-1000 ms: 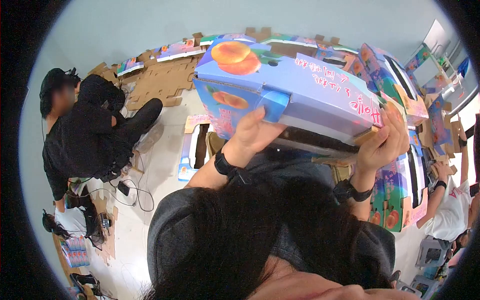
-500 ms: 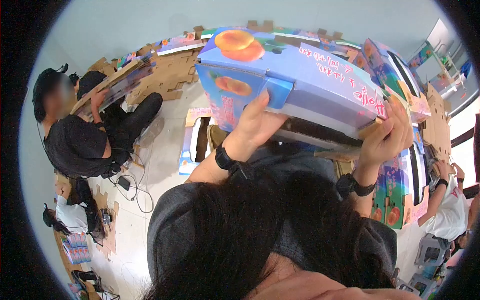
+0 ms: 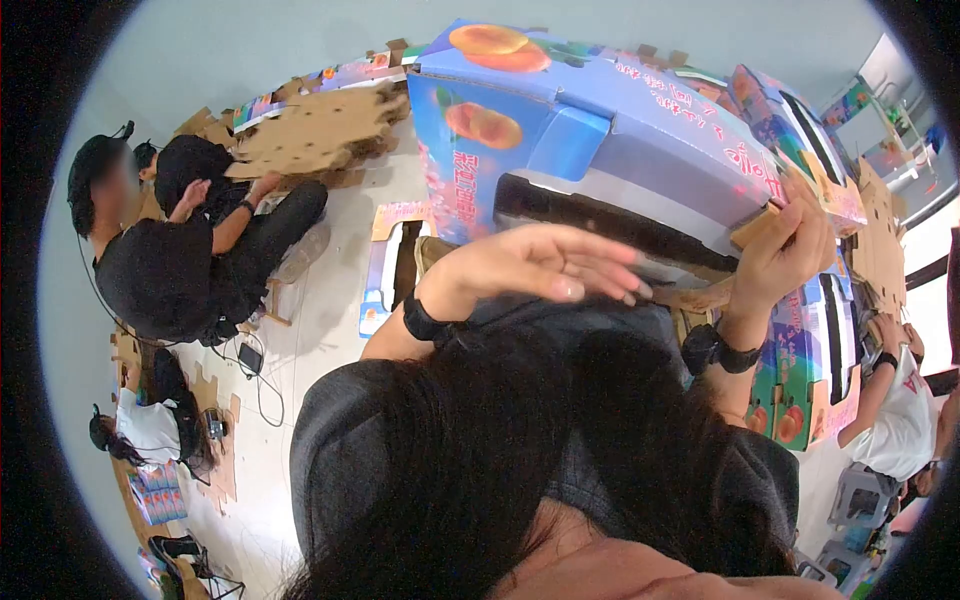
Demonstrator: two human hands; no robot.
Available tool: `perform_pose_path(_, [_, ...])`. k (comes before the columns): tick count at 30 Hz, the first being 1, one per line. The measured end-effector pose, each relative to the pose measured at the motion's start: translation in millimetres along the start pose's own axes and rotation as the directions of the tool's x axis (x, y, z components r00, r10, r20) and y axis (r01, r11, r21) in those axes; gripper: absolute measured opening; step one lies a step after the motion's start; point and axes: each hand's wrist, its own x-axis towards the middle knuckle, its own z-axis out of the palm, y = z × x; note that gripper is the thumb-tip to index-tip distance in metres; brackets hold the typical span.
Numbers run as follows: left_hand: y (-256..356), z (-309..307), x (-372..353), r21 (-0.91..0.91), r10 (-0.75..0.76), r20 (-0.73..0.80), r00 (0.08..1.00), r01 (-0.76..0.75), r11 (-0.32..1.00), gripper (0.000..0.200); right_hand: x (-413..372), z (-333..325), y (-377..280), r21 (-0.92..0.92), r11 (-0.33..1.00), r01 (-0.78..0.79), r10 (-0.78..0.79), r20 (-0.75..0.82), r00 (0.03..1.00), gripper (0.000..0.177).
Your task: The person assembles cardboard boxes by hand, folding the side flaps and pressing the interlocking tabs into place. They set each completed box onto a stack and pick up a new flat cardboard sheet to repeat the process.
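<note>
A blue and purple printed cardboard box (image 3: 640, 150) with peach pictures is tilted in front of my chest. A long dark opening (image 3: 610, 228) runs along its near side. My right hand (image 3: 787, 245) pinches the box's right end, with the thumb at a bare brown cardboard edge. My left hand (image 3: 540, 262) is open below the opening, fingers stretched out to the right and free of the box's left end. A light blue tab (image 3: 572, 140) lies folded over the box's left corner.
Similar boxes stand at my right (image 3: 800, 370) and behind (image 3: 790, 125). Another box (image 3: 388, 270) sits on the floor to the left. A seated person (image 3: 160, 260) on the left handles a brown cardboard sheet (image 3: 320, 130). Another person (image 3: 885, 420) works at the far right. Cables (image 3: 265, 385) lie on the floor.
My left hand has let go of the box's left corner and moved down, fingers spreading. The box has shifted slightly and shows more of its opening. The person on the left has lowered the cardboard sheet.
</note>
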Motion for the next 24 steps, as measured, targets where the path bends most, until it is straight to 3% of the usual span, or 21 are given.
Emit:
perform_pose_path(2, [3,2,-1,0.332,0.136,-0.006,0.991,-0.126,0.935,0.061,1,1,0,0.025,1.0,0.019,-0.019,-0.013,1.0,0.025])
perform_pose_path(4, [4,3,-1,0.624,0.261,0.031,0.965,-0.223,0.749,0.044,1,1,-1,0.02,0.999,0.033,-0.033,-0.014,0.999,0.026])
perform_pose_path(5, [0,8,1,0.644,0.319,-0.05,0.946,-0.213,0.735,0.027,1,0,-1,0.002,0.999,0.039,-0.039,-0.009,0.999,0.026])
perform_pose_path(8, [-8,4,2,0.798,0.412,-0.059,0.909,-0.205,0.567,0.02,1,-1,-2,-0.019,0.999,0.046,-0.046,-0.002,0.999,0.027])
perform_pose_path(15, [-16,-4,9,0.93,0.491,0.046,0.87,-0.216,0.297,0.023,4,1,0,0.01,0.997,0.081,-0.08,-0.03,0.996,0.027])
perform_pose_path(19, [-26,-16,15,0.977,0.59,0.068,0.804,-0.174,0.125,0.041,11,6,0,0.026,0.998,0.06,-0.06,-0.007,0.998,0.025])
perform_pose_path(21, [-31,-20,18,0.995,0.601,0.095,0.793,-0.096,-0.031,0.044,19,15,3,0.029,0.997,0.073,-0.073,0.001,0.997,0.024])
perform_pose_path(24, [-37,-30,28,0.971,0.576,0.131,0.807,0.013,-0.24,0.046,27,31,14,-0.112,0.99,0.082,-0.071,0.095,0.993,0.024])
